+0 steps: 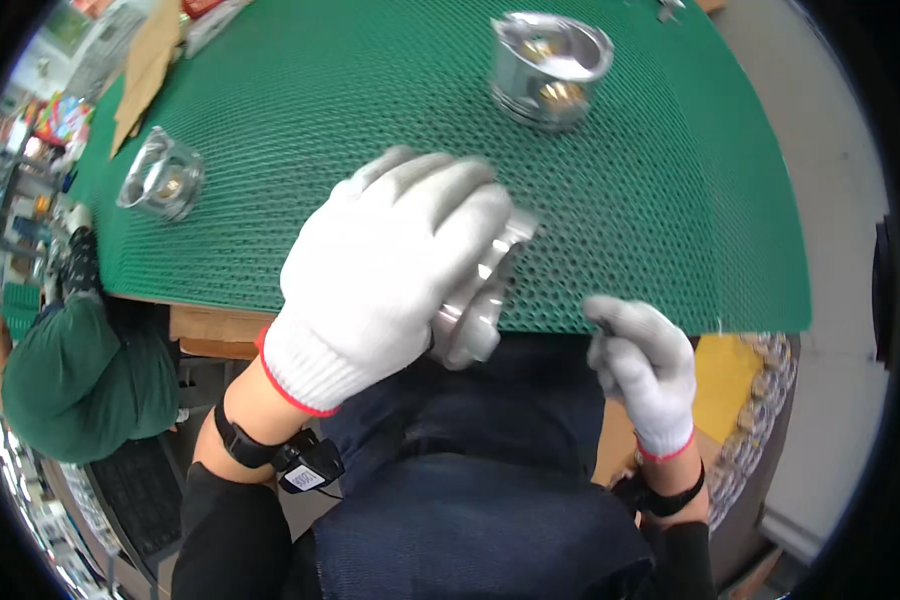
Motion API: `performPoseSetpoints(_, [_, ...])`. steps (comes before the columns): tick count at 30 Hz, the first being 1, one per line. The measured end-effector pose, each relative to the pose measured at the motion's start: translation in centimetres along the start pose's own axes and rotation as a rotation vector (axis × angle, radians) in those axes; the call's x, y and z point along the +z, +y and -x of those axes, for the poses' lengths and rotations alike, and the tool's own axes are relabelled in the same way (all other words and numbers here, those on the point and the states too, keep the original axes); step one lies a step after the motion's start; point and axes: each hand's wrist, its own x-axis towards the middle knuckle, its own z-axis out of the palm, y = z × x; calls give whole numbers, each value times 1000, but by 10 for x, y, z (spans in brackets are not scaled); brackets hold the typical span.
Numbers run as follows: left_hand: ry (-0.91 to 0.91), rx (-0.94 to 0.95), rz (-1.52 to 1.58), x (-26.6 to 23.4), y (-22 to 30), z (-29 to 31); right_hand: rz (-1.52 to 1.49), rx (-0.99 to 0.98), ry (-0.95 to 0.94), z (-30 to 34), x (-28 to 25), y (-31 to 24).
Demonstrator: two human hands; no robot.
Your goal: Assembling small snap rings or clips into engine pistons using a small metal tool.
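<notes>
The green perforated mat (660,230) offers a passage from the right hand (645,365), at the near edge, toward the larger metal cup (545,80), which obstructs the far side. The left hand (385,250) and the shiny metal part (475,315) in it block the near middle. A lane lies between that hand and the smaller metal cup (165,180), leftward. Brown cardboard (145,70) obstructs the far left.

A small white label (304,477) bears a short row of dark printed characters — it sits on the black device (324,452) strapped to the forearm, just below the gloved left hand (385,245) and its red-edged cuff.
</notes>
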Motion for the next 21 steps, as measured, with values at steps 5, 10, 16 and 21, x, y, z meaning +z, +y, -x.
performPoseSetpoints(5, [-34, 20, -159, 15, 13, 7, 202, -227, 57, -29, 20, -2])
performPoseSetpoints(10, [11, 19, -196, 20, 13, 11, 252, -306, 112, -46, 30, -2])
performPoseSetpoints(16, [-49, 30, -96, 17, 7, -8, 289, -496, -75, -50, 35, -1])
performPoseSetpoints(21, [-300, -79, -115, 25, -10, -44, 497, -553, 126, -67, 21, -6])
